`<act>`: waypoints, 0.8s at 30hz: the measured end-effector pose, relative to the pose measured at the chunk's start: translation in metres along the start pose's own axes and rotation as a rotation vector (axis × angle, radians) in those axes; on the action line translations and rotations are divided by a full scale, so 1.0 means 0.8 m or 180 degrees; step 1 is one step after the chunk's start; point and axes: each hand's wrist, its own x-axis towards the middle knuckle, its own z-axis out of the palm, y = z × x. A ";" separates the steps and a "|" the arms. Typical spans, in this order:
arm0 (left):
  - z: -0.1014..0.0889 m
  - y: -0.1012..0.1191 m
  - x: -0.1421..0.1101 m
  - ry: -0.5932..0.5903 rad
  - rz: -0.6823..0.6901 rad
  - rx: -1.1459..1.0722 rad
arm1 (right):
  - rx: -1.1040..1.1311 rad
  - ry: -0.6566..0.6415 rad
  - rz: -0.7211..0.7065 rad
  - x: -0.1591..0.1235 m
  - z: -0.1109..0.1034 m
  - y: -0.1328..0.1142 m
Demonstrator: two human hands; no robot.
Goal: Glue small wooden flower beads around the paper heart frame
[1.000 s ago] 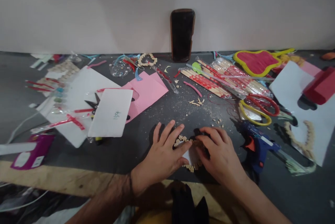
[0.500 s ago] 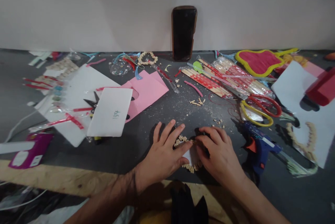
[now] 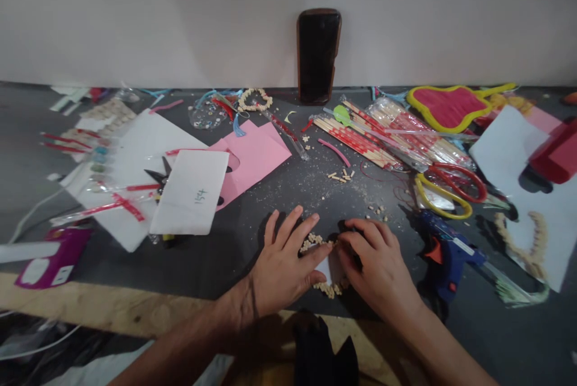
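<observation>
Left hand [image 3: 282, 263] rests palm down, its fingers spread wide, thumb and index over the near-left part of a small white piece [image 3: 323, 266] edged with pale wooden bits. Right hand [image 3: 381, 266] is curled narrow at the opposite edge; whether its fingertips grip anything cannot be told. The piece lies between both hands, partly covered. Blue glue gun [image 3: 449, 263]: just right of the right hand. White card [image 3: 192, 193]: beyond and left of the left hand.

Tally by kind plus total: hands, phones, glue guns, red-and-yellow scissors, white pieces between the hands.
Left hand and right hand: 2
Phone: 1
Glue gun: 1
Scissors: 1
White piece: 1
Total: 6
</observation>
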 end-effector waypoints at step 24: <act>0.000 0.000 0.002 0.0083 0.0001 -0.0058 | 0.0406 0.0337 0.0040 0.004 -0.014 0.015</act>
